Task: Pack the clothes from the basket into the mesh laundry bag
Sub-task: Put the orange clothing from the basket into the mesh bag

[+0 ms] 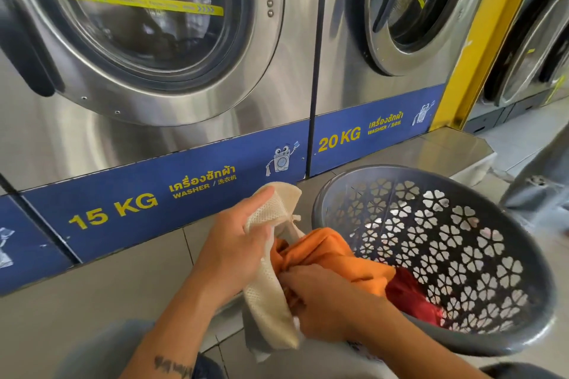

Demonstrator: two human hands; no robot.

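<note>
I find the mesh laundry bag (271,283), cream in colour, held up at centre frame just left of the basket (523,255), its body hanging down toward the person's lap. An orange garment (335,255) is bunched at the bag's mouth, partly inside the opening and partly trailing back over the near rim of the basket. The left hand (237,243) has its grip closed on the bag's upper edge, thumb on top and fingers wrapped round the mesh, keeping the opening lifted. The right hand (326,301) has its grip closed on the orange garment at the bag's mouth, fingers curled into the cloth. A small drawstring toggle (295,218) shows at the bag's rim. I note the basket is dark grey plastic with flower-shaped cut-outs, tilted toward me, and a red garment (412,298) lies inside against its near wall, touching the orange one. The basket stands on a pale tiled floor (92,295). Behind it I see two steel front-loading washers on a blue band, the left washer (147,40) marked 15 KG and the right washer (400,15) marked 20 KG. A yellow post (480,49) stands right of the second machine.
</note>
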